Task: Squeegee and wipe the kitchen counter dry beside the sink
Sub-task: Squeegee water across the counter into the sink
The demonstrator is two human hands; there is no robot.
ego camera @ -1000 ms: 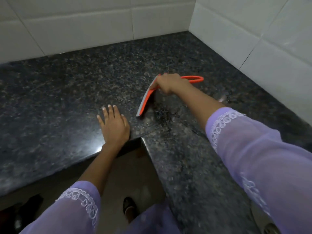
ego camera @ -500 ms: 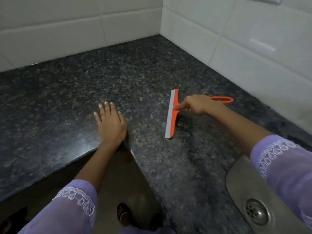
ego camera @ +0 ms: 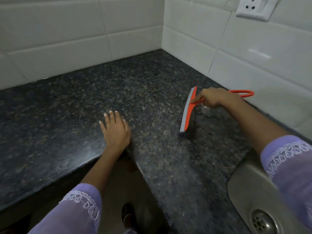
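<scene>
An orange squeegee with a grey rubber blade stands on the dark speckled granite counter, blade edge down, its loop handle pointing toward the right wall. My right hand grips its handle just behind the blade. A small wet patch glistens on the counter right of the blade. My left hand lies flat, fingers apart, on the counter near the inner corner of its front edge. The steel sink with its drain sits at the lower right.
White tiled walls meet in a corner behind the counter. A white wall socket is at the upper right. The counter is L-shaped; the floor and my shoes show below its front edge.
The squeegee and my right hand have moved right across the counter, toward the sink side and right wall. My view has swung right, bringing the sink and socket in. My left hand stayed flat.
</scene>
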